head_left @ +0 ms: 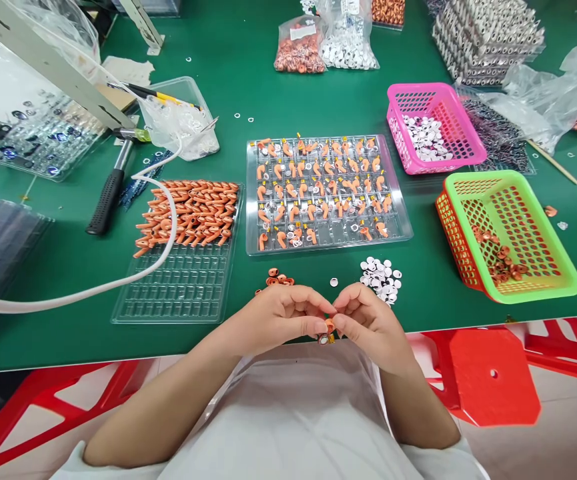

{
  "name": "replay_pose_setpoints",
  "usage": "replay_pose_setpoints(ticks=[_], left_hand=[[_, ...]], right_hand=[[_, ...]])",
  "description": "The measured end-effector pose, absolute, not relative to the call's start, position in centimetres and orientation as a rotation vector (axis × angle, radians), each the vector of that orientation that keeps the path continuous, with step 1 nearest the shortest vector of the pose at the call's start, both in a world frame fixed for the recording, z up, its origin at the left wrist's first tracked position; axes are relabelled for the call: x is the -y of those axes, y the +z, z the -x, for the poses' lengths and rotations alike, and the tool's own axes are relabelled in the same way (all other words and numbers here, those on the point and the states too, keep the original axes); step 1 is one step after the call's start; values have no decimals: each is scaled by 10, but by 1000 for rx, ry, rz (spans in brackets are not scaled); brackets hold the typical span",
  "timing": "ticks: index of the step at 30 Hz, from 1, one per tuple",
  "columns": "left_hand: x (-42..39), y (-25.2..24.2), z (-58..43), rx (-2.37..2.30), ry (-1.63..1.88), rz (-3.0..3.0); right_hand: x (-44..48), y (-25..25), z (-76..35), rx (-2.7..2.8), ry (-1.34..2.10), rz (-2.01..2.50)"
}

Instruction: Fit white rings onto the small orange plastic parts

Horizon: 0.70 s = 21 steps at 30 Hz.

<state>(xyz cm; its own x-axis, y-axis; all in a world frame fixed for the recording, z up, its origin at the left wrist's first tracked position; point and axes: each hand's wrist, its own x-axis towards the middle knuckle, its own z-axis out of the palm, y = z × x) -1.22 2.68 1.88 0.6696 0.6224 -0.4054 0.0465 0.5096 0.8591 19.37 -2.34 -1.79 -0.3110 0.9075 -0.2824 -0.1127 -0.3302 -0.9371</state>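
Green matting covers the bench (318, 80), and right at its near edge both hands meet: the left hand (281, 319) and the right hand (371, 325) each pinch the small orange fitting (328, 330) between fingertips, just above the person's lap. Just beyond the knuckles lie a heap of white washers (381, 277) and a few orange rings (278, 279). Further back sits a clear tray (393, 230) of orange bent pieces, with a green basket (538, 292) off to the right.

Hammer (111, 193) lft, ctr tray (403, 227) behind washer pile (381, 277)
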Motion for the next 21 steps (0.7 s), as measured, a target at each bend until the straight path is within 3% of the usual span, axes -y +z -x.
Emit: replay_pose_setpoints(ticks=[9,16,21], left_hand=[[-19,13,2,-917,468,-961],[-24,12,-1,-1011,465,-832],[-25,10,-5,-1051,469,-854]], right_hand=[[21,-16,-194,1257,1548,1249],[23,-18,-206,1781,1004,964],[25,-15,-206,2151,569,1035]])
